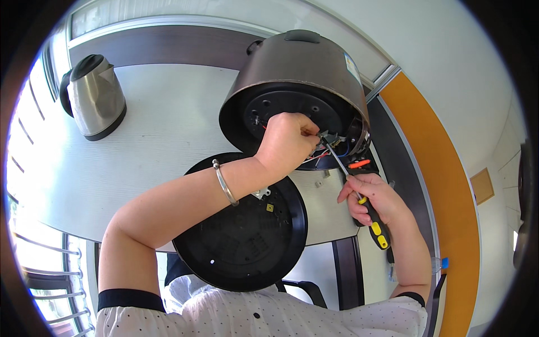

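A large brown cooker body (297, 64) lies tipped on the table with its open underside facing me. Inside the opening my left hand (287, 137) is closed in a pinch beside a small metal bracket and several thin wires (320, 155). What its fingertips grip is partly hidden. My right hand (373, 196) holds a screwdriver (375, 220) with a black and yellow handle. Its shaft slants up and left, and the tip is at the parts near my left fingertips. Below, a round black base cover (241, 247) lies partly under my left forearm, with its inner side up.
A steel electric kettle (100, 101) stands at the far left of the white table (157, 112). An orange-handled tool (359, 164) lies just above my right hand. Small pale pieces (322, 180) rest between cover and cooker. A dark-and-orange partition (418, 129) borders the right side.
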A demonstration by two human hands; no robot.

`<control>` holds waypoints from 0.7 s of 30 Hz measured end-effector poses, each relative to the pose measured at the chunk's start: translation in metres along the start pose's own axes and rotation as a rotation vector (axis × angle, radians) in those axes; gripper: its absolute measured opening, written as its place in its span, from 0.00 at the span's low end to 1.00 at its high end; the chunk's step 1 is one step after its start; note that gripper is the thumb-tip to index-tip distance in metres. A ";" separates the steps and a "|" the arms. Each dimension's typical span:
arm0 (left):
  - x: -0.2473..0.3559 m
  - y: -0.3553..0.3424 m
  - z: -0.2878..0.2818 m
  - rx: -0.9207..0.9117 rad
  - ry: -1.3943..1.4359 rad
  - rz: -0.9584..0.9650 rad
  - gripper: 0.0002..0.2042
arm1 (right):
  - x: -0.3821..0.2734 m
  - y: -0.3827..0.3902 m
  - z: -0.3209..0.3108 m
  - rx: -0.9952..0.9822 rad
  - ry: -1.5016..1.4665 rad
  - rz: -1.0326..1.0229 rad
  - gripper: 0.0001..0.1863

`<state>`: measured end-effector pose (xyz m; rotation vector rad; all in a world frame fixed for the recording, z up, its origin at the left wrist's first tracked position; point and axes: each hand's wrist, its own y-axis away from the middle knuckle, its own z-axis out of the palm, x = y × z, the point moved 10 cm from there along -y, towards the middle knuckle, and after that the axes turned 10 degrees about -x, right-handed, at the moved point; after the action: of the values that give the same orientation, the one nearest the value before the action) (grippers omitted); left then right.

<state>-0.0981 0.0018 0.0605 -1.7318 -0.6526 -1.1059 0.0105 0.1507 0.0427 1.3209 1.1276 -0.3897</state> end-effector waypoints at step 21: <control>0.030 -0.001 0.000 0.110 -0.280 0.227 0.04 | -0.017 0.002 0.004 0.064 0.091 0.066 0.25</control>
<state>-0.0853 0.0008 0.0874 -1.8298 -0.6543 -0.6662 0.0060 0.1418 0.0570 1.4405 1.1518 -0.3219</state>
